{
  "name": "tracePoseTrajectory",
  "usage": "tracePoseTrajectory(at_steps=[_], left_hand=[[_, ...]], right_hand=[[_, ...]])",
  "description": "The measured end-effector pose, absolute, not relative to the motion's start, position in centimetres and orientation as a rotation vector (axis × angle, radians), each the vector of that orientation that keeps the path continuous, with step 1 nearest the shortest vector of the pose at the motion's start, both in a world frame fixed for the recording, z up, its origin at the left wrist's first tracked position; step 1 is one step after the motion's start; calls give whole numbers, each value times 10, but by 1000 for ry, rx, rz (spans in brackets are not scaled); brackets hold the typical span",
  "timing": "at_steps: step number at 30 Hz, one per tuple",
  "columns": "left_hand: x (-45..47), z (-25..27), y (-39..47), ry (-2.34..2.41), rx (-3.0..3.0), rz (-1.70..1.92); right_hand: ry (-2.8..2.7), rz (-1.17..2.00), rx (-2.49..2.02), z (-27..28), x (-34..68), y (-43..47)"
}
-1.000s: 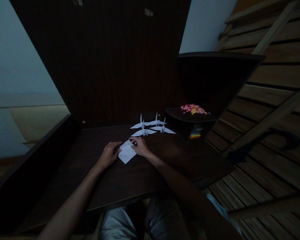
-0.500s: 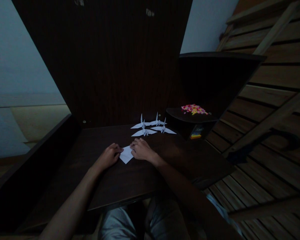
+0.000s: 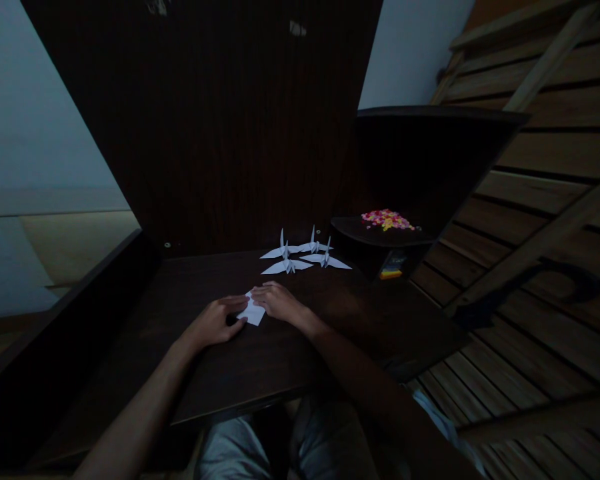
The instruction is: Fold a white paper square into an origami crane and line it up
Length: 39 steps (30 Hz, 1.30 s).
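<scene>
A small folded piece of white paper (image 3: 255, 315) lies on the dark wooden desk, between my two hands. From the left, my left hand (image 3: 217, 323) reaches onto it, open, with the fingers stretched along its upper part and the thumb apart at its lower left edge. My right hand (image 3: 280, 303) lies open from the other side, its outstretched fingers resting flat on the paper's upper right part. The fingertips of both hands nearly meet and cover part of the folds. Just beyond stand several white paper cranes (image 3: 289, 265) with spread wings.
Right of the cranes, a corner shelf (image 3: 347, 227) carries a heap of small pink, red and yellow pieces (image 3: 387, 219). Beneath it sits a small yellow and dark item (image 3: 392, 265). A tall dark panel (image 3: 220, 133) backs the desk (image 3: 260, 373); wooden slats (image 3: 545, 233) rise at right.
The paper has turned slightly and its visible part looks smaller. My left fingers have opened out and extended over it; my right hand has flattened and shifted a little left.
</scene>
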State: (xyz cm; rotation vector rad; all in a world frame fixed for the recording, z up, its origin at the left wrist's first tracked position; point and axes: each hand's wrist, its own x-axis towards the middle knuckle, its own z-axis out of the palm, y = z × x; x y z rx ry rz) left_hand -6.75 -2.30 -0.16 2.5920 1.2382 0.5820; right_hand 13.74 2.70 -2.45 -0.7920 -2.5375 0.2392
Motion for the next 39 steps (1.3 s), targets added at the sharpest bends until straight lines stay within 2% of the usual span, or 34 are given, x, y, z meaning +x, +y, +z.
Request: tracePoseTrajectory(at_steps=[10,23,39], left_hand=[[-70,-5,-22,1297,2625,516],[-69,-3,-19,1269,2599,532],[-64,-5,-19,1333,2600,593]], right_hand=[[-2579,587,-742,-9,157,22],[-2515,616,-702,-8,159,19],[-2454,601,-885,-9,154,23]])
